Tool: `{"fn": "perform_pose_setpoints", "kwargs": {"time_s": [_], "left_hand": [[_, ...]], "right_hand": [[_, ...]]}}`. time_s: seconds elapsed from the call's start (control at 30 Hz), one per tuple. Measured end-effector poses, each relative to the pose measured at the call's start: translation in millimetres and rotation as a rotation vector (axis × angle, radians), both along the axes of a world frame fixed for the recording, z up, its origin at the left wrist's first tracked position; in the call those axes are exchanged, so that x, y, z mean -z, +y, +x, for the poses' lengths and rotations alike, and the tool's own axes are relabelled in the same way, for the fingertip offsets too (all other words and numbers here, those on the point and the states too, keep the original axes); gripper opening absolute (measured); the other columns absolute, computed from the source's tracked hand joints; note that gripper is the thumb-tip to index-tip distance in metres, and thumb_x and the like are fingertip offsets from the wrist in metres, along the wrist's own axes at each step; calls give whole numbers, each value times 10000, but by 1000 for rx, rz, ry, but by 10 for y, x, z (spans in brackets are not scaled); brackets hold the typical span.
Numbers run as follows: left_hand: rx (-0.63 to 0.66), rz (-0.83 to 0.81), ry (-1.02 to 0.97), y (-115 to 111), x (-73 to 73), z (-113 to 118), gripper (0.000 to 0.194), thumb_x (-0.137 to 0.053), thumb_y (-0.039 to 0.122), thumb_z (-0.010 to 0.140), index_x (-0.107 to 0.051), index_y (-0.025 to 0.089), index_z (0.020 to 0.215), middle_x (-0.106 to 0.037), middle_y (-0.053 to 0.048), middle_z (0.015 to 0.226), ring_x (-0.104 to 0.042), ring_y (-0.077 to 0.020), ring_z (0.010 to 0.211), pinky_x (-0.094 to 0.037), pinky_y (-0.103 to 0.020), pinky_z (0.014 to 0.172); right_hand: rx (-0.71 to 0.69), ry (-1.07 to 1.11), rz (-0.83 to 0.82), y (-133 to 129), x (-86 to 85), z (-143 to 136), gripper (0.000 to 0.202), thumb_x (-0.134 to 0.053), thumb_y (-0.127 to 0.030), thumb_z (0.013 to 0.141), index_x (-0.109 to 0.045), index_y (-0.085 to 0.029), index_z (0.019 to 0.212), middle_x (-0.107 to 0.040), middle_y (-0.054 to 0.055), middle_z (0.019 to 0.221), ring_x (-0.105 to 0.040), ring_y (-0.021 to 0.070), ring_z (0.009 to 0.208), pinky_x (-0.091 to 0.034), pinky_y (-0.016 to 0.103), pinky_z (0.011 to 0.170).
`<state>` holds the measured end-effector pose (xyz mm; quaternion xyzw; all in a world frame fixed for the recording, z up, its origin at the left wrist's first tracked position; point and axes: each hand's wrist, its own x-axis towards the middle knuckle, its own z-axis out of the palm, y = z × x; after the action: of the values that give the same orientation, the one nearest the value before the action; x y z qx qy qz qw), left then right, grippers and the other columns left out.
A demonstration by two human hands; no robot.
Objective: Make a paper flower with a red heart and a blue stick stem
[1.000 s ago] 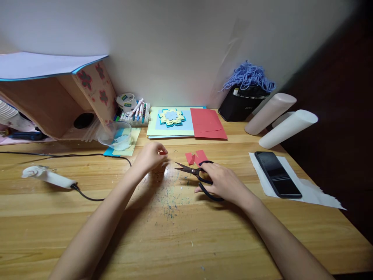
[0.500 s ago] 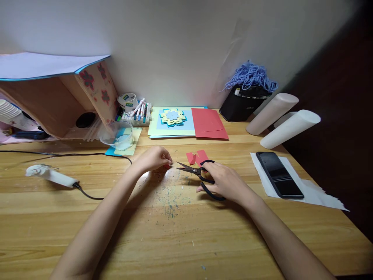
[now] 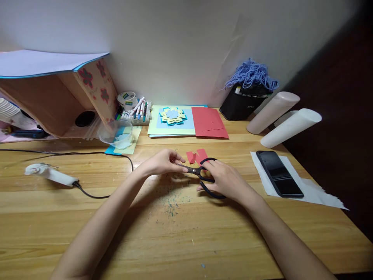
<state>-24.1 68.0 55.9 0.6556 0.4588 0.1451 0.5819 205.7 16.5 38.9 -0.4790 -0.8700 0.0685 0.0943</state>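
Observation:
My right hand has its fingers through and around the black handles of a pair of scissors, whose blades point left. At the blade tips, my left hand has its thumb and fingers closed over the metal, hiding the ends. Whether a bit of paper is also between those fingers I cannot tell. Just behind the scissors lie cut red paper pieces on the wooden table.
A layered paper flower and a red sheet lie at the back on coloured paper. On the left are a white glue gun with its cord and a clear plastic bowl. A phone rests on white paper at right.
My left hand has moved right, from beside the blades onto their tips. The red bit seen under it before no longer shows. My right hand keeps the scissors in nearly the same place.

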Motion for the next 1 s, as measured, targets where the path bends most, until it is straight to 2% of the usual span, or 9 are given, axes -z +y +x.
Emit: {"fn": "perform_pose_setpoints", "kwargs": {"time_s": [0.1, 0.2, 0.37, 0.5, 0.6, 0.67, 0.77, 0.9, 1.0], "left_hand": [[-40, -19, -5, 7, 73, 42, 310, -721, 313, 575, -664, 122, 812, -688, -66, 760, -604, -143, 666, -443, -250, 623], [-32, 6, 12, 22, 84, 43, 210, -670, 287, 616, -683, 133, 758, -689, -59, 724, -595, -132, 631, -433, -235, 590], [-16, 46, 72, 31, -4, -7, 187, -627, 256, 632, -697, 133, 755, -687, -49, 684, -586, -130, 591, -421, -228, 555], [-16, 84, 124, 53, -83, -87, 188, -632, 282, 641, -712, 143, 739, -699, -63, 697, -611, -159, 626, -443, -251, 587], [-71, 144, 178, 107, -158, -225, 187, -640, 289, 643, -719, 149, 739, -707, -73, 716, -631, -181, 666, -463, -268, 628], [-191, 260, 226, 165, -212, -377, 184, -632, 283, 654, -721, 149, 744, -709, -75, 726, -638, -190, 683, -468, -270, 645], [-506, 518, 359, 265, -251, -680, 222, -597, 290, 691, -723, 151, 809, -713, -71, 757, -645, -199, 725, -464, -260, 682], [-957, 818, 538, 384, -144, -1089, 307, -479, 252, 779, -696, 134, 961, -705, -87, 902, -642, -195, 817, -453, -250, 764], [-1039, 847, 716, 440, -21, -1288, 323, -446, 198, 790, -683, 116, 993, -679, -118, 1001, -620, -213, 911, -434, -271, 827]], "right_hand": [[-5, 1, -3, -2, 6, 0, 512, -619, -621, 638, -546, -185, 897, -604, 89, 866, -561, 234, 795, -424, 311, 635], [-7, -2, -2, -2, 12, 1, 504, -622, -613, 640, -543, -186, 896, -603, 89, 859, -559, 238, 801, -427, 315, 639], [8, -27, -6, -1, -9, 5, 479, -637, -593, 641, -533, -185, 870, -603, 87, 872, -561, 237, 806, -420, 305, 627], [15, -32, -12, 2, -28, 13, 463, -642, -582, 644, -528, -191, 863, -604, 76, 871, -563, 233, 812, -419, 302, 628], [25, -49, -12, 11, -16, 32, 457, -627, -584, 659, -520, -193, 870, -605, 67, 862, -566, 234, 812, -418, 304, 628], [45, -57, -1, 20, 7, 47, 410, -607, -553, 698, -514, -195, 876, -608, 61, 864, -570, 230, 803, -415, 304, 624], [84, -59, 10, 30, 54, 62, 310, -578, -481, 751, -507, -202, 866, -614, 52, 866, -580, 227, 798, -409, 297, 605], [101, -45, -16, 33, 121, 61, 231, -572, -410, 761, -504, -208, 852, -622, 44, 851, -596, 219, 769, -416, 288, 589], [96, -17, -41, 31, 170, 54, 233, -568, -409, 759, -510, -215, 872, -632, 42, 851, -610, 217, 760, -426, 279, 572]]}}
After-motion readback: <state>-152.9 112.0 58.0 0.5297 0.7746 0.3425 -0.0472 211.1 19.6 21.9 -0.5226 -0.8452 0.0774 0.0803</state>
